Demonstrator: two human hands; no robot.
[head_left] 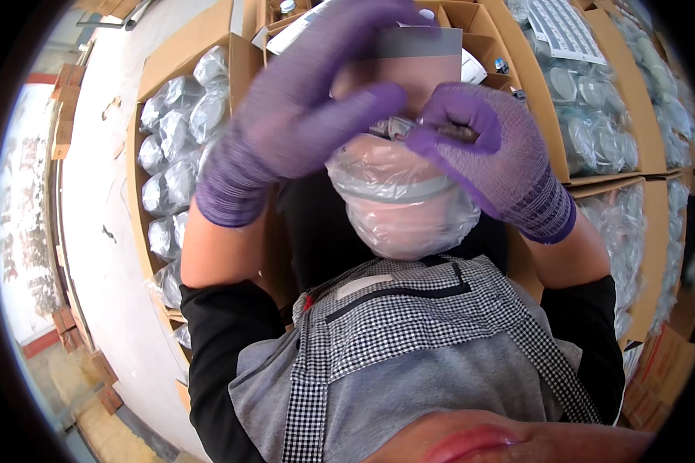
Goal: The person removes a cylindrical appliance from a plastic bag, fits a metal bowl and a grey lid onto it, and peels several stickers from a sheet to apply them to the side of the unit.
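A round, pinkish container [401,204] with a pale band sits inside a clear plastic bag [409,243] above my lap. My right hand [490,147], in a purple knit glove, is closed beside the bag's gathered top, with fingertips pinching the bunched plastic. My left hand [305,100], gloved the same, is blurred by motion. Its thumb and fingers are spread apart, with nothing plainly between them. Behind my hands stands a pink card or flat panel [432,65] with a grey strip along its top; the left hand overlaps it, and contact cannot be made out.
At the left stands a cardboard box [179,65] of plastic-wrapped items [174,131]. More boxes [606,85] with bagged items line the right side, one bearing a printed sheet [567,31]. Ahead is a divided carton [475,19]. Pale floor [104,193] runs along the left.
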